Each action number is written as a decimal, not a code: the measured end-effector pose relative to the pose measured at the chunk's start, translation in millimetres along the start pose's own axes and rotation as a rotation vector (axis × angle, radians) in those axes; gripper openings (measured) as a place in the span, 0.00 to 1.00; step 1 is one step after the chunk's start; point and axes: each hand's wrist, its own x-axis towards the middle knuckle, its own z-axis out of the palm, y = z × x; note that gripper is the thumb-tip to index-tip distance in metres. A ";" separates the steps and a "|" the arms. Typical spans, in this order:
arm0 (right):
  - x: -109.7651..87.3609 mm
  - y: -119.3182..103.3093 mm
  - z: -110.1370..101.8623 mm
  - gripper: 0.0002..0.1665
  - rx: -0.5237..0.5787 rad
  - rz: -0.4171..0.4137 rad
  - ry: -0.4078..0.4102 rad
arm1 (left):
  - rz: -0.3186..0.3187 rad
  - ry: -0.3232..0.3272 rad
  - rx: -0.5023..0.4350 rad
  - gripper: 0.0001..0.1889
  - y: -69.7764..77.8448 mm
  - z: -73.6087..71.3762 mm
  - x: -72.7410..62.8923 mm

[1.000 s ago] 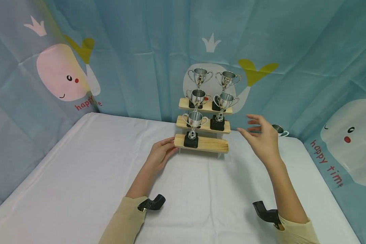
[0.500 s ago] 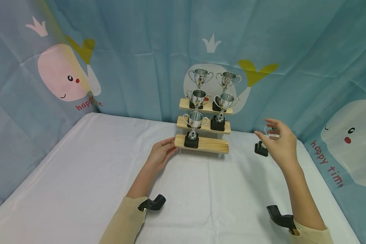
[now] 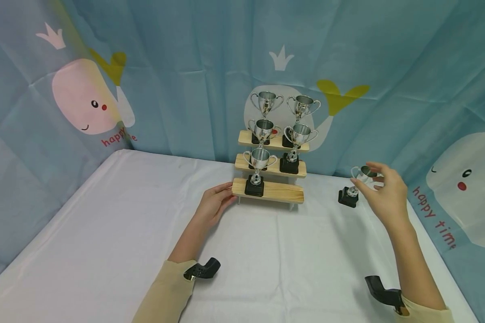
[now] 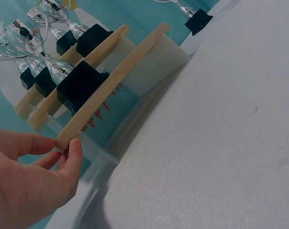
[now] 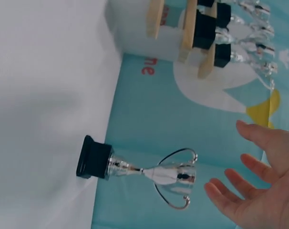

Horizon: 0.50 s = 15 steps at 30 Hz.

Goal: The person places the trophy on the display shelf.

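Note:
A silver trophy cup (image 3: 353, 190) with two handles and a black base stands upright on the white cloth at the right. Around its bowl in the head view is my right hand (image 3: 387, 195), and the right wrist view shows the spread fingers apart from the trophy (image 5: 170, 174). My left hand (image 3: 211, 205) pinches the left end of the lowest wooden shelf (image 3: 284, 192) between thumb and fingers; the left wrist view shows this grip on the board (image 4: 113, 83). One trophy (image 3: 258, 166) sits on the left of that shelf. Two trophies stand on each higher shelf.
The stepped display stand has a middle board (image 3: 273, 168) and a top board (image 3: 244, 137), with clear supports under the boards. A blue curtain (image 3: 177, 89) printed with whales hangs close behind it. White cloth (image 3: 125, 233) covers the table.
My right hand has moved away from the stand to the right, reaching the lone trophy, which now shows more fully. The left hand stays at the shelf end.

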 end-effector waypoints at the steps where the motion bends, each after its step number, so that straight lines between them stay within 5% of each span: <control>1: 0.3 1.5 -0.9 0.35 -0.006 0.005 0.002 | 0.000 0.000 -0.002 0.24 0.1 0.3 -0.2; 15: 9.5 19.4 -5.6 0.38 -0.073 0.051 0.013 | 0.001 -0.001 -0.005 0.23 0.8 0.6 -1.4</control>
